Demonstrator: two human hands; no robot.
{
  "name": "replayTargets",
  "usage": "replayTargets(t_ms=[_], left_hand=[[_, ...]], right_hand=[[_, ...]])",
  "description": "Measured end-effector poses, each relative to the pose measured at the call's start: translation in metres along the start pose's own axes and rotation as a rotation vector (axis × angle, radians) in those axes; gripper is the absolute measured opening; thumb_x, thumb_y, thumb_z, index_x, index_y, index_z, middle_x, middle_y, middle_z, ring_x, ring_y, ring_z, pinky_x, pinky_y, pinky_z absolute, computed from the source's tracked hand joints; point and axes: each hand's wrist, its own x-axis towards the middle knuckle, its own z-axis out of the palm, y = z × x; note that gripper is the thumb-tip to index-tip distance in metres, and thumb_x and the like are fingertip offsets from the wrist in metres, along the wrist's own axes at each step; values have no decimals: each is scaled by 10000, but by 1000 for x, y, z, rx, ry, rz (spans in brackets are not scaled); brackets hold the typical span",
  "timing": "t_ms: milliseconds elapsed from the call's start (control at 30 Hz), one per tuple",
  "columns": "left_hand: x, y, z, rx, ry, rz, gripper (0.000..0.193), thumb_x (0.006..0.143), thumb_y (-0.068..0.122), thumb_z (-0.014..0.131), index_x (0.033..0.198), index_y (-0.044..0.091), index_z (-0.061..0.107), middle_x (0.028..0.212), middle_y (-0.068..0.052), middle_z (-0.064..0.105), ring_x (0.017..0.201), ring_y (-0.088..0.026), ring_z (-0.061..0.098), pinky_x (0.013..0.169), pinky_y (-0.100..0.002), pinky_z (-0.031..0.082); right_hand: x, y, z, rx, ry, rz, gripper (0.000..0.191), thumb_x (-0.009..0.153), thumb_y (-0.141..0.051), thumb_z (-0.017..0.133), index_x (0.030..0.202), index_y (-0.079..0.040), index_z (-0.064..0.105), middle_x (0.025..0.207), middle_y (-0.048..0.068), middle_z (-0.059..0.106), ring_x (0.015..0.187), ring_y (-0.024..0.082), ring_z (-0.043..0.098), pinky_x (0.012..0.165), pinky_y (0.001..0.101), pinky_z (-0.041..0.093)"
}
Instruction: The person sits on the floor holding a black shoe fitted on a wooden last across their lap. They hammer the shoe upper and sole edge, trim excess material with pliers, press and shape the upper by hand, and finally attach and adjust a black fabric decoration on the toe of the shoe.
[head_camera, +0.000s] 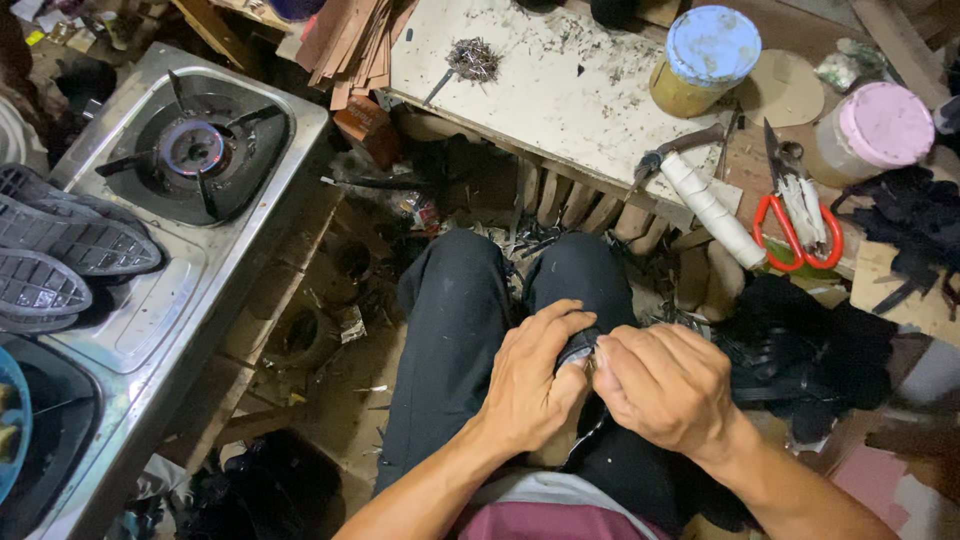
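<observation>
Your left hand (530, 385) and right hand (665, 385) meet over your lap, fingers curled tightly around a small dark piece (578, 347) with a pale grey edge, mostly hidden between them. Ahead, a hammer (700, 190) lies on the worn white bench (540, 90) beside red-handled scissors (795, 225).

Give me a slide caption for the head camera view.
Both hands, left hand and right hand, grip a dark shoe piece over the lap.
</observation>
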Motion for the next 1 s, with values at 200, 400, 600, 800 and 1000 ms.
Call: replayTargets(t_ms=[200, 400, 600, 800, 1000], left_hand=[[-1, -4, -13, -79, -141, 28, 444, 895, 191, 592, 1299, 6, 593, 1428, -240, 567, 1332, -415, 553, 1116, -448, 442], [0, -2, -15, -198, -125, -117, 422, 905, 181, 535, 1287, 5, 578, 1456, -212, 580, 1378, -376, 566, 1167, -428, 416], [-3, 4, -22, -260, -126, -231, 434, 848, 172, 589, 1248, 8, 563, 1469, -196, 584, 1363, -359, 572, 1131, -419, 418], [-1, 4, -24, -256, -146, -199, 422, 870, 158, 595, 1266, 19, 545, 1475, -192, 585, 1375, -360, 574, 1152, -422, 416], [-4, 5, -24, -271, -201, -174, 471, 876, 176, 620, 1315, 33, 526, 1544, -189, 535, 1419, -365, 536, 1166, -425, 406]], right_hand=[[-9, 1, -3, 107, 12, -15, 145, 816, -50, 723, 928, 31, 680, 909, 135, 690, 754, 305, 691, 707, 400, 574], [-25, 56, -7, 81, -20, 134, 132, 884, -133, 737, 897, -17, 677, 929, 138, 703, 849, 332, 705, 777, 426, 573], [-51, 169, -4, -451, -172, 543, 346, 976, -330, 719, 1136, -23, 736, 1059, 190, 678, 1014, 408, 641, 875, 492, 533], [-59, 204, 8, -503, -282, 638, 468, 962, -441, 729, 1158, -17, 738, 1078, 248, 673, 1010, 471, 634, 855, 549, 522], [-33, 201, -6, -532, -437, 664, 328, 1044, -355, 648, 1006, -36, 715, 1009, 213, 702, 828, 436, 695, 795, 567, 541]])
